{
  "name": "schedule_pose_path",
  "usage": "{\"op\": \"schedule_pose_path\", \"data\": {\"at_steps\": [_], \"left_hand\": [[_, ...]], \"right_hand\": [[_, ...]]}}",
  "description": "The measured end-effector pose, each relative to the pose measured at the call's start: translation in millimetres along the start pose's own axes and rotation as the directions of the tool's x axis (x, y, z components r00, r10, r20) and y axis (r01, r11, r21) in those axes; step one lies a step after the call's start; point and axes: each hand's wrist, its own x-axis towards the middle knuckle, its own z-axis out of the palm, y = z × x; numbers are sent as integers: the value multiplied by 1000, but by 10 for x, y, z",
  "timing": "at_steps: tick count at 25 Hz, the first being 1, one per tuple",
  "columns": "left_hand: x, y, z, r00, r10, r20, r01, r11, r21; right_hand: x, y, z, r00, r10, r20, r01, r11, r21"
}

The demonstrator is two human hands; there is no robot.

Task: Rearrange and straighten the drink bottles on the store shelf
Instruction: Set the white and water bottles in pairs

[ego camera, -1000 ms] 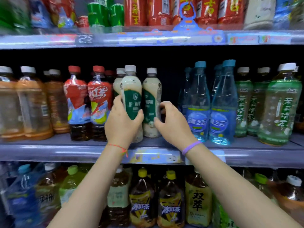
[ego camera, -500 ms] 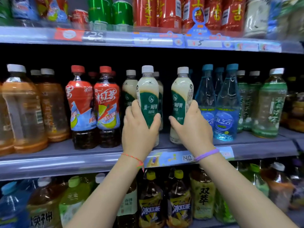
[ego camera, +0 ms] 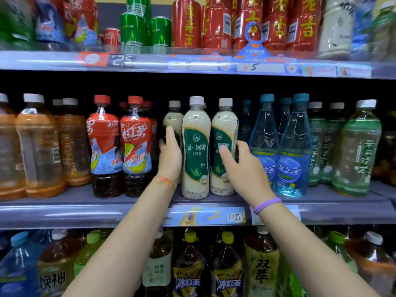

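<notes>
Left hand [ego camera: 170, 155], fingers spread, reaches past two upright cream milk-tea bottles [ego camera: 195, 146]; right hand [ego camera: 242, 166] cups the right one on the grey shelf [ego camera: 85, 207].

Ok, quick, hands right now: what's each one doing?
Left hand: open, flat against the left milk tea bottle, not gripping.
Right hand: curled loosely around the right milk tea bottle; firm grip cannot be told.

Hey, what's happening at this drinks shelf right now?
A person is tidying the middle shelf. Two milk tea bottles stand upright side by side at the front edge. The left hand is beside the left bottle, fingers reaching behind it; the right hand wraps the right bottle.
</notes>
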Motion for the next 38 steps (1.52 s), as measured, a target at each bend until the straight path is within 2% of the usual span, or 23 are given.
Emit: {"op": "schedule_pose_path", "data": {"at_steps": [1,6,8,10,11,13,16,19,21,23,26,28,31,35,37,38], "left_hand": [[59,-22,18,998,-42,42,44,998,-46],[-151,5,125,984,33,178,-1,984,-178],[-229,-2,88,988,103,119,-92,991,-94],[-333,-46,14,953,302,34,-303,951,56],[-403,-68,-13,904,427,10,-423,892,161],[-499,-132,-41,762,647,28,-605,697,385],[-547,-160,-19,533,845,40,-669,392,632],[-628,-165,84,342,931,127,-771,200,605],[-704,-220,156,263,949,174,-853,144,502],[-772,-284,293,270,931,247,-894,147,423],[-913,-421,663,351,886,304,-888,212,408],[-998,-524,947,354,878,322,-889,208,409],[-1198,-682,1615,380,875,301,-875,234,425],[-1507,-700,2628,416,877,240,-858,291,424],[-1591,-629,3004,491,842,224,-801,335,496],[-1614,-604,3148,531,822,207,-761,355,543]], "right_hand": [[4,25,9,1000,-18,11,17,999,31],[18,123,81,994,-104,24,102,992,73],[28,156,113,989,-146,3,145,989,15],[20,176,140,982,-190,-21,189,981,-43],[26,170,147,978,-208,-28,206,977,-60],[31,139,162,976,-219,7,219,971,-91],[16,112,163,957,-276,88,287,943,-166],[-13,140,96,943,-332,0,324,920,-221],[-52,209,28,937,-320,-143,288,935,-207],[-112,320,-93,913,-316,-258,274,943,-187],[-127,577,-451,851,-352,-389,302,935,-185],[-120,803,-730,792,-382,-477,322,924,-205],[-144,1340,-1265,759,-395,-518,343,918,-198],[128,1919,-2173,753,-412,-513,367,910,-193],[335,2107,-2503,813,-341,-473,296,940,-170],[418,2198,-2593,871,-276,-406,242,961,-134]]}}
